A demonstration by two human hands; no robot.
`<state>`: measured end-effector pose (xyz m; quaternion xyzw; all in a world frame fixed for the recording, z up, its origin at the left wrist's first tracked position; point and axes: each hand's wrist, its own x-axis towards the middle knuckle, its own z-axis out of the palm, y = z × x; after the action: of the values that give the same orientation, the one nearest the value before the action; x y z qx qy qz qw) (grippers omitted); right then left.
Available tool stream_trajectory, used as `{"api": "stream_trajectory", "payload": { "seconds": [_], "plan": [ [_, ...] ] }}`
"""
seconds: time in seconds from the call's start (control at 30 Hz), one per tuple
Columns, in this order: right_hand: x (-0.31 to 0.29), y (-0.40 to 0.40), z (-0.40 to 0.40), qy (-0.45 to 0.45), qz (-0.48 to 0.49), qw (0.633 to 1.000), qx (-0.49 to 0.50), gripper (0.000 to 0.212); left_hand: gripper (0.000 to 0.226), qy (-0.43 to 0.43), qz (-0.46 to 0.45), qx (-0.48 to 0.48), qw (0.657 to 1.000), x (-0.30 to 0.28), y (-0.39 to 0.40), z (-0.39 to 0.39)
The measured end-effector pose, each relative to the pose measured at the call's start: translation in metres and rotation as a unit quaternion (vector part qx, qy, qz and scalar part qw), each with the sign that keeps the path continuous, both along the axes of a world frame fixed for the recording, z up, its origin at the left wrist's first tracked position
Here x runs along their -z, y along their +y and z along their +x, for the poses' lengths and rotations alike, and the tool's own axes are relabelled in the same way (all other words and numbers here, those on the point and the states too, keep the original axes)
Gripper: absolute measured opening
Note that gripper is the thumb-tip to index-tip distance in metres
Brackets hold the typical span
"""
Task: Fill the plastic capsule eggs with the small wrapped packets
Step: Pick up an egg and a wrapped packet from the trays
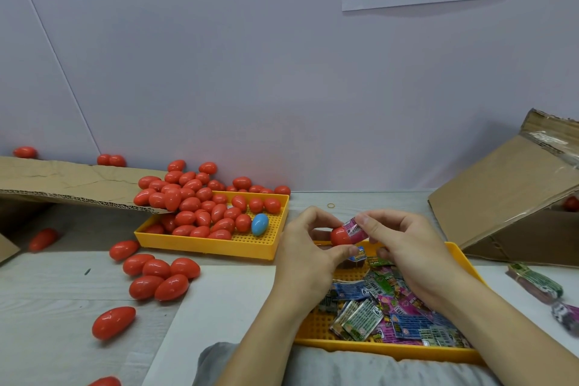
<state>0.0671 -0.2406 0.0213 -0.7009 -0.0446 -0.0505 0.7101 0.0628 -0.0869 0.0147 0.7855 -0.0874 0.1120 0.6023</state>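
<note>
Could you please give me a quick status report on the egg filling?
Left hand grips red plastic egg half. Right hand pinches pink wrapped packet at its mouth. Nothing in the way.

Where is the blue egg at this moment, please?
In the head view, the blue egg lies left of centre in the far yellow tray, at the right edge of the red eggs there.

Bright, even, soft light with faint shadows. Small glints on the red eggs (194, 207). Wide-angle bending warps the edges; far left eggs look blurred.
</note>
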Motion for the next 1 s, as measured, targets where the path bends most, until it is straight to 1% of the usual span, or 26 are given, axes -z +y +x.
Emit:
{"api": "stream_trajectory", "payload": {
  "seconds": [0.17,0.3,0.37,0.43,0.5,0.63,0.73,0.83,1.0],
  "plan": [
    [-0.0012,-0.0008,-0.0003,-0.009,-0.030,0.999,-0.008,0.024,0.034,-0.007,0.014,-0.005,1.000,-0.0001,-0.0004,-0.0008],
    [-0.0007,0.0003,-0.0015,-0.032,-0.067,0.997,0.006,0.024,0.036,-0.014,0.018,-0.005,1.000,-0.0002,-0.0004,-0.0011],
    [0.0001,0.0005,-0.0016,-0.045,-0.089,0.995,0.016,0.020,0.038,-0.021,0.018,-0.003,1.000,0.0000,-0.0001,-0.0011],
    [0.0004,0.0009,-0.0019,-0.063,-0.106,0.992,0.025,0.015,0.034,-0.023,0.019,0.000,1.000,0.0001,0.0001,-0.0006],
    [0.0000,0.0016,-0.0026,-0.094,-0.128,0.987,0.035,0.007,0.032,-0.020,-0.003,-0.001,1.000,0.0000,0.0003,-0.0004],
    [0.0021,0.0048,-0.0059,-0.160,-0.219,0.962,0.042,0.033,0.029,-0.007,-0.062,-0.009,0.998,0.0002,0.0019,0.0005],
    [0.0032,0.0075,-0.0059,-0.194,-0.279,0.939,0.045,0.037,0.026,0.000,-0.095,-0.010,0.995,-0.0002,0.0030,0.0005],
    [0.0035,0.0079,-0.0052,-0.217,-0.304,0.927,0.042,0.038,0.024,-0.004,-0.109,-0.016,0.994,-0.0006,0.0033,0.0001],
    [0.0064,0.0086,-0.0047,-0.232,-0.350,0.906,0.048,0.047,0.026,0.000,-0.122,-0.019,0.992,0.0005,0.0028,0.0012]
  ]
}}
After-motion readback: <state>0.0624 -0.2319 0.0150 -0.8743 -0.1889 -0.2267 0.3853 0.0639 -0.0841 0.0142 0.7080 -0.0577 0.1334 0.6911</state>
